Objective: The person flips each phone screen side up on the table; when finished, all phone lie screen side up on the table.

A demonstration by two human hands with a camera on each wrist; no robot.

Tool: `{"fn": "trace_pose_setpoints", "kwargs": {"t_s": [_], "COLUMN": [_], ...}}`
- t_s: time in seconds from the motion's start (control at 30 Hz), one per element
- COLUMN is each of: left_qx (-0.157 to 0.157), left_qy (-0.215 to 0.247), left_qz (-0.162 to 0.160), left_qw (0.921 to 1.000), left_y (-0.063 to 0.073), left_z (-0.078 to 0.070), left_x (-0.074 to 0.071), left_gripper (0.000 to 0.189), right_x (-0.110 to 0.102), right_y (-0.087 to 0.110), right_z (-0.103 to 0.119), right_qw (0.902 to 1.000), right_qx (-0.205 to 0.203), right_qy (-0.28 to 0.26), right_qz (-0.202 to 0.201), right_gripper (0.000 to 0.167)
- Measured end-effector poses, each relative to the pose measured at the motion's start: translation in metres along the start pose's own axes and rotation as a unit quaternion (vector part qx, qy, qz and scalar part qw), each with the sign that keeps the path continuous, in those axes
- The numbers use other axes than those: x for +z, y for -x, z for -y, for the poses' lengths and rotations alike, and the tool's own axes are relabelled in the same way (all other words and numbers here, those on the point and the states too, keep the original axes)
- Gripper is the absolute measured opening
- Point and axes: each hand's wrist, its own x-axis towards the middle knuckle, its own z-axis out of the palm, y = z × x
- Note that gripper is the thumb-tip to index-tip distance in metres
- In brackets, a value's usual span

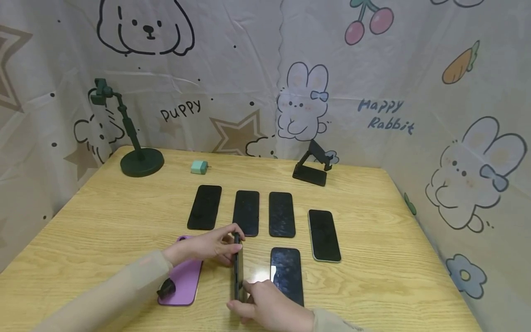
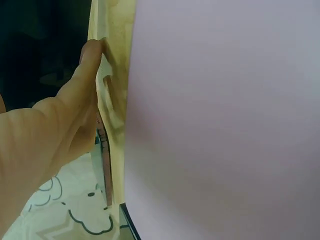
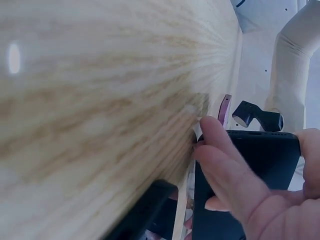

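Both hands hold one dark phone (image 1: 237, 269) between them, standing on its long edge with its narrow side facing up in the head view. My left hand (image 1: 213, 244) grips its far end, thumb on one side and fingers round the top corner. At the near end, my right hand (image 1: 265, 299) pinches it; in the right wrist view its fingers lie across the dark face (image 3: 270, 157). Below the left wrist lies a purple phone (image 1: 188, 283), partly covered by the arm; its pale purple surface (image 2: 225, 120) fills much of the left wrist view.
Several black-screened phones lie flat: a far-left one (image 1: 204, 207), two in the middle (image 1: 246, 207) (image 1: 282, 214), a white-edged one (image 1: 324, 236) and a near one (image 1: 287, 272). Behind stand a green stand (image 1: 142, 162), a mint charger (image 1: 199, 167) and a black folding stand (image 1: 310, 174).
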Motion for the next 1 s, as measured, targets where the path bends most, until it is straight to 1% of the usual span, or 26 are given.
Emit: {"fn": "trace_pose_setpoints", "kwargs": {"t_s": [0.13,0.23,0.3,0.37,0.47,0.53,0.6,0.73,0.8,0.87,0.97,1.0], "left_qx": [-0.013,-0.029,-0.038,-0.046,-0.051,-0.052,-0.050,-0.037,-0.030,-0.026,-0.025,-0.026], "left_qy": [0.030,0.042,0.055,0.064,0.043,0.012,-0.015,-0.029,-0.038,-0.055,-0.078,-0.082], "left_qz": [-0.006,-0.021,-0.027,-0.030,-0.030,-0.035,-0.038,-0.045,-0.058,-0.077,-0.103,-0.107], "left_qw": [0.9994,0.9985,0.9974,0.9965,0.9973,0.9980,0.9979,0.9978,0.9972,0.9952,0.9913,0.9905], "left_y": [-0.001,-0.002,-0.002,-0.003,-0.003,-0.002,-0.002,-0.001,-0.001,-0.001,-0.001,-0.001], "left_z": [0.001,0.001,0.001,0.001,0.001,0.002,0.003,0.007,0.009,0.010,0.009,0.009], "left_x": [0.002,0.004,0.005,0.005,0.004,0.002,0.000,-0.003,-0.004,-0.004,-0.003,-0.003], "left_gripper": [0.052,0.062,0.067,0.069,0.069,0.067,0.063,0.055,0.053,0.050,0.043,0.042], "right_x": [-0.002,-0.004,-0.006,-0.008,-0.010,-0.010,-0.010,-0.012,-0.013,-0.014,-0.015,-0.015], "right_y": [0.004,0.006,0.007,0.007,0.008,0.009,0.009,0.010,0.010,0.010,0.011,0.011], "right_z": [0.000,0.001,0.001,0.001,0.000,0.000,-0.001,-0.002,-0.004,-0.005,-0.007,-0.007], "right_qw": [0.9992,0.9984,0.9979,0.9970,0.9954,0.9943,0.9938,0.9930,0.9932,0.9945,0.9964,0.9967], "right_qx": [-0.037,-0.056,-0.065,-0.075,-0.093,-0.105,-0.108,-0.107,-0.101,-0.091,-0.074,-0.069], "right_qy": [0.010,0.001,-0.004,-0.021,-0.022,-0.013,0.002,0.018,0.025,0.017,-0.012,-0.022], "right_qz": [-0.002,-0.005,-0.005,-0.003,-0.008,-0.017,-0.028,-0.047,-0.052,-0.050,-0.039,-0.036], "right_gripper": [0.026,0.023,0.023,0.021,0.015,0.012,0.013,0.014,0.020,0.030,0.043,0.045]}}
